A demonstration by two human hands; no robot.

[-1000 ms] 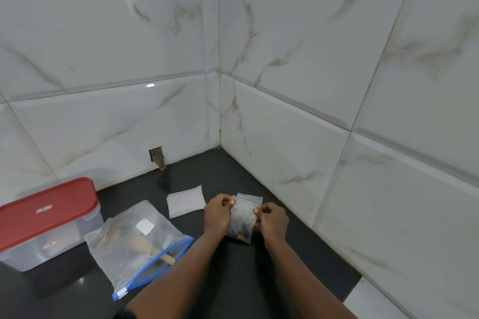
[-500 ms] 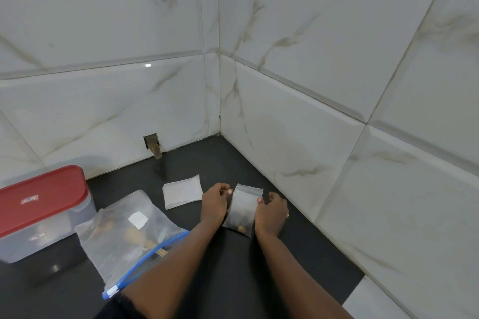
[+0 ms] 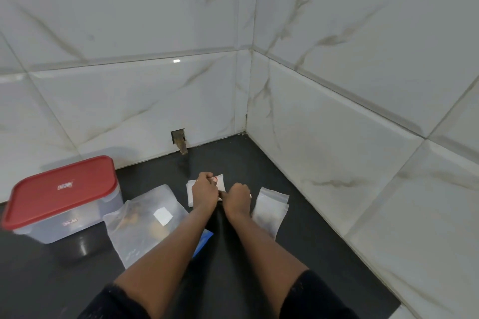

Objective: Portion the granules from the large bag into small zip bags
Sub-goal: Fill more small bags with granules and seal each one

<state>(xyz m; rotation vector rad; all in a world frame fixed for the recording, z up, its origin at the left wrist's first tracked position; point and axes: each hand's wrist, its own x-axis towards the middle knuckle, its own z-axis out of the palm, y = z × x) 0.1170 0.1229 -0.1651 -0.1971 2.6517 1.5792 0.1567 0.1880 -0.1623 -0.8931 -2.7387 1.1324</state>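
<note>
The large clear bag (image 3: 145, 217) with a blue zip edge lies on the black counter (image 3: 233, 267), holding brownish granules. A filled small zip bag (image 3: 269, 211) lies flat to the right, and neither hand touches it. Behind my hands sits a white stack of empty small zip bags (image 3: 220, 184), partly hidden by them. My left hand (image 3: 204, 190) is curled over the stack, with its thumb on the top bag. My right hand (image 3: 237, 198) is curled at the stack's near right corner, fingertips against its edge.
A clear plastic box with a red lid (image 3: 62, 194) stands at the left on the counter. White marble-look tiled walls (image 3: 337, 137) meet in a corner just behind and close along the right. A small hole (image 3: 178, 138) shows in the back wall.
Both hands let go of the filled small bag, which now lies on the counter to the right. They moved left onto the stack of empty small bags.
</note>
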